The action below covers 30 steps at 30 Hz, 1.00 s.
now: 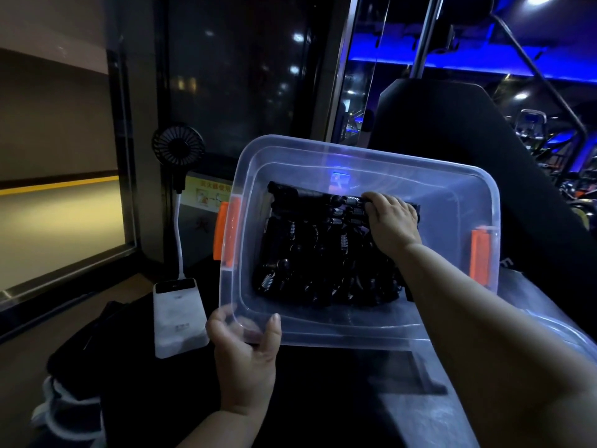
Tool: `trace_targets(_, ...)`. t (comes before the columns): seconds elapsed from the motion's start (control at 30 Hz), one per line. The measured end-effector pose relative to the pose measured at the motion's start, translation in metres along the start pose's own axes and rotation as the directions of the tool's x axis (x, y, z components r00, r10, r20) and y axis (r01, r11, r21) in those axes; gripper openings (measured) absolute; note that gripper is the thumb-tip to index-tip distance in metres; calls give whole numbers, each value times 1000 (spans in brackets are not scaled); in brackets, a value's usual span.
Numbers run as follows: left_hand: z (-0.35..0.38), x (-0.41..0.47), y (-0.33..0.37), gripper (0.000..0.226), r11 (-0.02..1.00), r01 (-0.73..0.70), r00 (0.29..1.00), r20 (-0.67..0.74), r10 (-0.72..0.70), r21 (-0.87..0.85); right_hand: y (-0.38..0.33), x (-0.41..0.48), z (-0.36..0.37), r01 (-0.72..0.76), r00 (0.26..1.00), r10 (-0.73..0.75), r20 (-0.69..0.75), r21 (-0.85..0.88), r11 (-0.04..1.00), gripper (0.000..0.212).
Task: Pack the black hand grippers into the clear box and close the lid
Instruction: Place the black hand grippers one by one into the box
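— Black hand grippers (323, 250) piled inside clear box (452, 202); right hand (392, 221) curled round 1 at 1 o'clock.
— Left hand (245, 337) pinching rim at 7 o'clock only; tilted, could slip, spill.

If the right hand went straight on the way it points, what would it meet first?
Right hand: the black hand grippers its fingers curl over come first; beyond, probably the far wall of the clear box, depth unclear.
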<state>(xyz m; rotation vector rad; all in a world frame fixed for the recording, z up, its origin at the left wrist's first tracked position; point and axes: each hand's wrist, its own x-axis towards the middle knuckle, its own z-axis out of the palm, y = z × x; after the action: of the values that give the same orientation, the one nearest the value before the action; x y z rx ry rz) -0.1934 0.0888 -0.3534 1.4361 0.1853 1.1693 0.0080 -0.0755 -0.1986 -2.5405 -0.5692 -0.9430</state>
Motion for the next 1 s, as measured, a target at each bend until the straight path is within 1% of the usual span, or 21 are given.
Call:
trace_targets(0.13,2,1,1,54,1000,-4,1000,-4,4,5,-4,-3,-3,-19,1000,19,-1,23,1000,35)
trace_targets(0.2,2,2,1,55,1000,3,1000,2,-3,11,-5,-6,-7,-29,1000,29,-4,64,998,38)
trace_targets(0.27,3,2,2,56,1000,5,1000,8,-5,20,-5,-13,-12,-49,997,56,-54,125,991,39)
trace_targets(0.33,4,3,2,58,999,35,999,4,-35,5,-1,-21,-20,-60,988,79,-135,140,988,37)
trace_targets(0.47,6,5,5,58,998,58,998,-21,-58,5,16,-40,-37,-90,973,108,-204,92,992,34)
trace_targets(0.63,7,6,10,59,995,92,995,-29,-91,34,38,-60,-51,-95,966,89,-241,-16,995,34)
trace_targets(0.8,9,5,14,62,991,134,991,-31,-133,27,46,-80,-57,-27,960,-8,-279,-121,992,33)
trace_targets(0.9,9,6,15,63,989,144,989,-30,-143,39,49,-94,-56,-94,942,57,-331,-99,991,37)
trace_targets(1.0,10,8,16,62,986,163,986,-33,-161,47,56,-107,-56,-169,891,136,-433,-37,985,47)
